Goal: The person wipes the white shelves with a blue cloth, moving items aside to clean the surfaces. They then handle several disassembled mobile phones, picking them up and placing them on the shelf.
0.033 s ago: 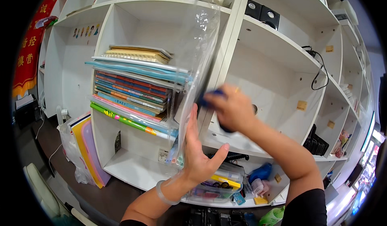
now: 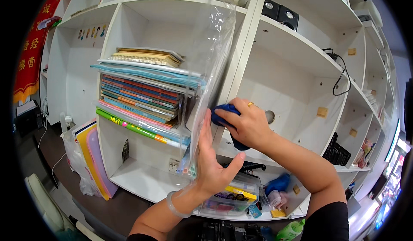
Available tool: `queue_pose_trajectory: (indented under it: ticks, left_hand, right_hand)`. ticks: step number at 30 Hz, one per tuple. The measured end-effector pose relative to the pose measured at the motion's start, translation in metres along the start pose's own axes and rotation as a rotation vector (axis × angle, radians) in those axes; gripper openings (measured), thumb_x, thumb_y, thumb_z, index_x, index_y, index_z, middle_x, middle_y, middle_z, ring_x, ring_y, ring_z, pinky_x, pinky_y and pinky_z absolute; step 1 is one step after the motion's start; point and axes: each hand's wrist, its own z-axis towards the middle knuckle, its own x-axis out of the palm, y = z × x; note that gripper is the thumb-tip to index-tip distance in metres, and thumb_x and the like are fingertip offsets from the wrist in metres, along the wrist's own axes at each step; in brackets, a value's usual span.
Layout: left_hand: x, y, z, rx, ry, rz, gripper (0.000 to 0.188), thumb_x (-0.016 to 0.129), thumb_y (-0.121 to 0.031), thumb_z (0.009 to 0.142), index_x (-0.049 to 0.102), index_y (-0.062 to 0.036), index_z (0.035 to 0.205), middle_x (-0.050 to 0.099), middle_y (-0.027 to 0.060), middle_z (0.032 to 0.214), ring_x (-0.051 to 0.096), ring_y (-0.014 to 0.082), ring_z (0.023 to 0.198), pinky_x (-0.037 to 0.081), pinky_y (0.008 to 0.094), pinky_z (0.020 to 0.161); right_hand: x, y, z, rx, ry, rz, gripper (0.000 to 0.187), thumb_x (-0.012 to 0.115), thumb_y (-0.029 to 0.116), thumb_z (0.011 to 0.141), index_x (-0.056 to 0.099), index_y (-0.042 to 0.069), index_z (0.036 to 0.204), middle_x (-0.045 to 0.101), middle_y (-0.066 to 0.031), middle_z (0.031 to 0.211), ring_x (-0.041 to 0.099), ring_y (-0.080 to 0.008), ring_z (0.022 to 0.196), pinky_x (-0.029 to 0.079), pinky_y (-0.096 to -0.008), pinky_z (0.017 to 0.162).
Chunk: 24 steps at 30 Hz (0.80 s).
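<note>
My right hand (image 2: pixel 248 125) grips a dark blue cloth (image 2: pixel 224 114) and presses it against the white upright panel (image 2: pixel 234 75) between two shelf bays. Part of the cloth hangs below the palm. A gold-coloured ring is on one finger. My left hand (image 2: pixel 210 165) is open, its fingers stretched up and its thumb apart. It rests against a clear plastic sheet (image 2: pixel 217 47) that hangs down beside the panel, at the right end of a stack of books (image 2: pixel 140 99). A pale bracelet (image 2: pixel 173 205) circles the left wrist.
Spiral notebooks (image 2: pixel 144 59) top the stack. Below stand a clear plastic box (image 2: pixel 228 204) of stationery and a green bottle (image 2: pixel 291 229). Folders (image 2: pixel 92 155) lean at the left. Small black speakers (image 2: pixel 287 17) and a loose black cable (image 2: pixel 345 79) are on the right shelves.
My right hand has moved slightly down along the panel with the cloth, and it now shows sharply instead of blurred. The left hand has stayed in place.
</note>
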Motion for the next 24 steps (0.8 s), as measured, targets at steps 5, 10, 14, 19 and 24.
queue_pose_trajectory:
  ticks: [5, 10, 14, 19, 24]
  left_hand:
    - [0.016, 0.0, 0.01, 0.062, 0.006, -0.039, 0.093, 0.062, -0.004, 0.073, -0.001, 0.0041, 0.141, 0.007, 0.0294, 0.146, 0.007, 0.0379, 0.138, 0.004, 0.0444, 0.111]
    - [0.02, 0.006, 0.017, 0.047, -0.007, -0.037, 0.093, 0.061, -0.004, 0.074, -0.004, 0.0039, 0.14, 0.006, 0.0296, 0.146, 0.007, 0.0382, 0.138, 0.004, 0.0438, 0.111]
    - [0.013, 0.009, 0.012, 0.031, -0.01, 0.041, 0.092, 0.062, -0.004, 0.074, -0.002, 0.0046, 0.14, 0.008, 0.0293, 0.146, 0.008, 0.037, 0.138, 0.006, 0.0425, 0.111]
    - [0.015, 0.015, 0.007, 0.093, 0.068, 0.199, 0.096, 0.064, -0.006, 0.075, -0.005, 0.0031, 0.141, 0.011, 0.0297, 0.145, 0.016, 0.0347, 0.136, 0.012, 0.0417, 0.11]
    - [0.02, 0.014, -0.003, 0.124, 0.112, 0.342, 0.099, 0.067, -0.015, 0.076, -0.006, 0.0077, 0.139, 0.005, 0.0349, 0.143, 0.009, 0.042, 0.136, 0.007, 0.0453, 0.11]
  right_hand:
    - [-0.036, -0.071, 0.077, 0.138, -0.25, -0.269, 0.017, 0.061, 0.025, 0.081, 0.07, 0.015, 0.092, 0.057, -0.0121, 0.087, 0.058, -0.0337, 0.077, 0.049, -0.0401, 0.066]
    - [-0.028, -0.067, 0.085, 0.232, -0.369, -0.162, 0.017, 0.063, 0.025, 0.08, 0.069, 0.014, 0.091, 0.058, -0.0119, 0.084, 0.058, -0.0316, 0.075, 0.047, -0.0391, 0.063]
    - [0.01, 0.015, -0.025, 0.077, 0.017, 0.022, 0.02, 0.065, 0.015, 0.071, 0.07, 0.02, 0.09, 0.056, -0.0089, 0.083, 0.06, -0.0279, 0.072, 0.048, -0.0385, 0.056]
    - [0.001, -0.011, 0.002, 0.066, -0.128, -0.06, 0.016, 0.065, 0.023, 0.076, 0.069, 0.021, 0.092, 0.054, -0.0083, 0.087, 0.058, -0.0285, 0.079, 0.049, -0.0398, 0.062]
    - [-0.003, -0.006, 0.017, 0.199, -0.207, -0.145, 0.014, 0.066, 0.023, 0.076, 0.069, 0.018, 0.088, 0.055, -0.009, 0.079, 0.06, -0.0291, 0.07, 0.049, -0.0385, 0.057]
